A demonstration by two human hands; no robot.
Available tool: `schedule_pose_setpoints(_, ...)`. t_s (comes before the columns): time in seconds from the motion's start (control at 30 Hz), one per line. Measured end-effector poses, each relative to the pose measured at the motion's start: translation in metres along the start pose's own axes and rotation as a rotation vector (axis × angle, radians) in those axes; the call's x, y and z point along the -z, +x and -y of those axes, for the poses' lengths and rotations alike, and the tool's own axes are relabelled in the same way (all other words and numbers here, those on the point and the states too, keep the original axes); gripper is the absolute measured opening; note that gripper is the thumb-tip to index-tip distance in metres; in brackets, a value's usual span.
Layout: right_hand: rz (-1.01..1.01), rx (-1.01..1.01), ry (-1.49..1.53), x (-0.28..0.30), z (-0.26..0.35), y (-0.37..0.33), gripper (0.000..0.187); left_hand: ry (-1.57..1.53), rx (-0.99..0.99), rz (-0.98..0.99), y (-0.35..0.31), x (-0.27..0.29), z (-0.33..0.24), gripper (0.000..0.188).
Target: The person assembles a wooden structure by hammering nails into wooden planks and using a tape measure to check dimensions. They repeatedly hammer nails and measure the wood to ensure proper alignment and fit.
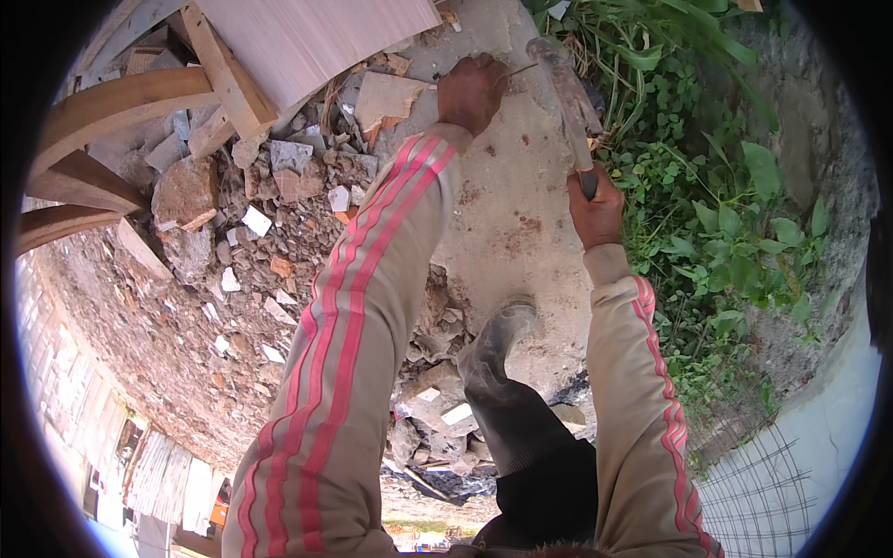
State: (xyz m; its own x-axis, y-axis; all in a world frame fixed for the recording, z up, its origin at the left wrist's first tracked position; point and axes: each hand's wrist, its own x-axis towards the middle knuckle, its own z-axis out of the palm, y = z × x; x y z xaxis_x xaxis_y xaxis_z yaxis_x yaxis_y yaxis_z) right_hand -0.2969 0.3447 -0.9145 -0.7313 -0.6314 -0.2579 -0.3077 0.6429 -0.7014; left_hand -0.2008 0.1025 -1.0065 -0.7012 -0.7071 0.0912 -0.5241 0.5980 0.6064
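Note:
My left hand point(473, 93) is closed near the far end of a rough concrete slab point(507, 200). From its right side sticks a thin, nail-like piece of metal point(524, 68); the rest of that piece is hidden in the fingers. My right hand point(596, 206) grips the dark handle of a hammer point(567, 98), along the slab's right edge. The hammer's worn metal end points away from me, a little to the right of my left hand and apart from it. A broken flat tile piece point(386, 98) lies just left of my left hand.
Rubble point(270, 214) with broken tiles and bricks spreads to the left. Wooden beams point(228, 79) and a pale board point(321, 33) lie far left. Green plants point(716, 214) crowd the right side. Wire mesh point(763, 484) is at lower right. My dark boot point(502, 372) stands on the slab.

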Motion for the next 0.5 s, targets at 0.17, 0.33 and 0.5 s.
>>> schedule_pose_setpoints(0.17,0.046,-0.097,-0.034,-0.004,-0.004,0.003,0.021,-0.003,-0.009,-0.007,0.001,0.002,0.006,0.014)
schedule_pose_setpoints(0.33,0.001,0.014,0.030,-0.005,-0.012,0.008,0.018,0.002,-0.046,-0.055,0.003,0.003,-0.003,0.014)
schedule_pose_setpoints(0.5,0.016,-0.069,0.009,0.003,0.008,0.011,0.015,0.012,-0.030,-0.038,-0.001,0.001,0.003,0.013)
